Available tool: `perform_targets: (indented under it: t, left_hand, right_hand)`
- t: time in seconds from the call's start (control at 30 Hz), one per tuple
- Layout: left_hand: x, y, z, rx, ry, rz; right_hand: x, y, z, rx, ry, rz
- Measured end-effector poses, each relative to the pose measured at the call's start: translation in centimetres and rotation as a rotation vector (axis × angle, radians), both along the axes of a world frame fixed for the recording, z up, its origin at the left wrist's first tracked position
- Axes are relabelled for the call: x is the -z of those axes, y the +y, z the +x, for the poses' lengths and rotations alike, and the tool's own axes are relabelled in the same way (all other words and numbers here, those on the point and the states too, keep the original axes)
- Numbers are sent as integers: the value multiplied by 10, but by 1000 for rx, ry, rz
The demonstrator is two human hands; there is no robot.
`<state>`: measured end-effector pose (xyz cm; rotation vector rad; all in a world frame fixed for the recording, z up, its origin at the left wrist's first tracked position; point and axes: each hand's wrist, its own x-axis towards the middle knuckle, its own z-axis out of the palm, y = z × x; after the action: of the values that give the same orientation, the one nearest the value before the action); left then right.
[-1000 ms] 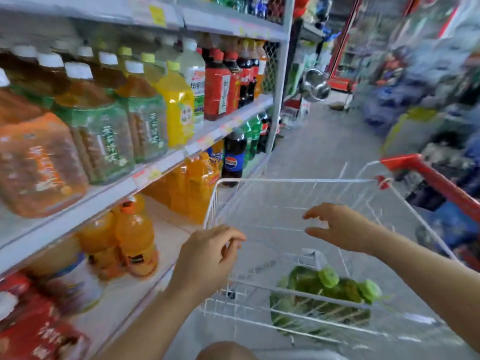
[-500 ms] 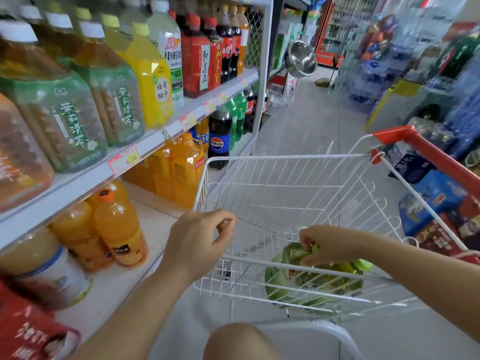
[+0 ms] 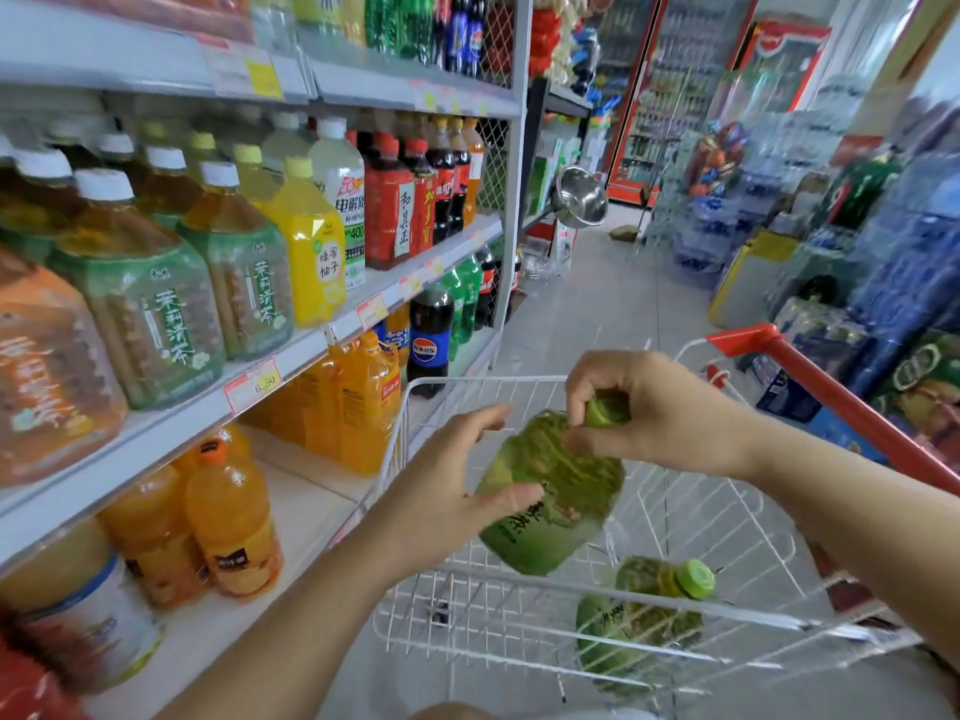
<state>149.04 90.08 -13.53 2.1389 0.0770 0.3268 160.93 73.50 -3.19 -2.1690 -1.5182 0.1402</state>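
Observation:
A green tea bottle [image 3: 558,491] hangs tilted above the white wire shopping cart [image 3: 691,517]. My right hand [image 3: 654,413] grips its neck and green cap from above. My left hand [image 3: 447,491] cups the bottle's lower body, thumb across the label and fingers spread behind it. A second green bottle [image 3: 639,621] with a light green cap lies on its side at the bottom of the cart.
Store shelves [image 3: 291,356] on the left hold rows of large tea, juice and soda bottles. The cart's red handle [image 3: 841,402] runs along the right. Stacked water packs [image 3: 904,262] and drink fridges [image 3: 670,96] line the aisle ahead.
My right hand reached into the cart and lifted one green bottle out. My left hand let go of the cart rim and moved onto the bottle's body.

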Motion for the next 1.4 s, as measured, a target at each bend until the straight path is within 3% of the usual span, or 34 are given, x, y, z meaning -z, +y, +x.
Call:
perform_targets:
  t: [0.17, 0.27, 0.37, 0.43, 0.53, 0.57, 0.67, 0.97, 1.1, 1.2, 1.4]
  left_hand:
    - [-15, -19, 10, 135, -208, -347]
    - [-14, -31, 13, 62, -358, -367]
    - [3, -35, 15, -55, -332, -370]
    - [14, -32, 14, -132, -242, -285]
    - [25, -32, 15, -165, -152, -127]
    - [26, -34, 15, -162, -143, -119]
    - [26, -36, 14, -168, -150, -112]
    - [26, -35, 13, -233, -156, -126]
    - [29, -35, 11, -226, -127, -114]
    - [27, -35, 12, -240, -137, -108]
    - [18, -36, 14, -284, -198, -233]
  right_hand:
    - [-32, -7, -22, -138, 105, 278]
    - [-37, -13, -19, -169, 234, 294]
    - [-28, -34, 11, 7, 382, 220]
    - [-8, -52, 35, 219, 313, -48]
    - [39, -70, 52, 329, 81, -804]
    - [55, -72, 53, 322, 70, -952]
    - [83, -71, 52, 303, 126, -1105]
    - [112, -67, 50, 197, -82, -1202]
    - [122, -62, 58, 161, -60, -1251]
    - [111, -53, 54, 149, -6, -1179]
    - [65, -45, 38, 126, -179, -906]
